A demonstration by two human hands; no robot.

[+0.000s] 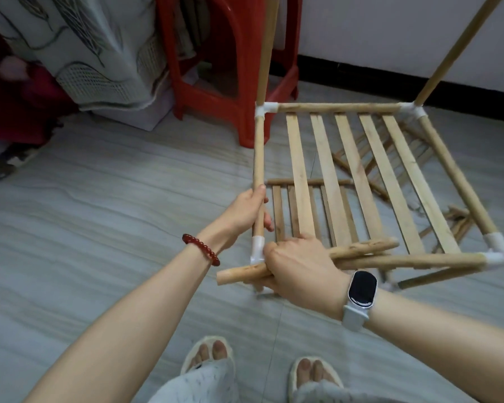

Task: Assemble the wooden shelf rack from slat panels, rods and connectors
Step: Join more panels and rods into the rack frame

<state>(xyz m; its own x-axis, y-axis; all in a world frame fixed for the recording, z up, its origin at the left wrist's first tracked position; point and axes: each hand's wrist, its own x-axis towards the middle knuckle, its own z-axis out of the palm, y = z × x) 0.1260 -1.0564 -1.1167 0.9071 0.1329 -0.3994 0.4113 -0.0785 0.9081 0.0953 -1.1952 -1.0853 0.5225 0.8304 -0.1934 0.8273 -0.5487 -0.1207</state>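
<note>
matt wooden rods, glossy red plastic stool

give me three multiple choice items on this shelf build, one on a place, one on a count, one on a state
1. Where does the red plastic stool stand?
A. beyond the frame's far left corner
B. under the slat panel
C. by the person's feet

2. How many flat wooden slats does the raised panel have?
A. three
B. five
C. eight

3. What is the right hand doing?
A. resting flat on the floor
B. hanging idle
C. gripping a loose wooden rod

Key: 1 A, it stands behind the white corner connector. 2 B, five slats span the frame. 3 C, its fingers curl round the rod, while the left hand grips the frame's left side rod.
</note>
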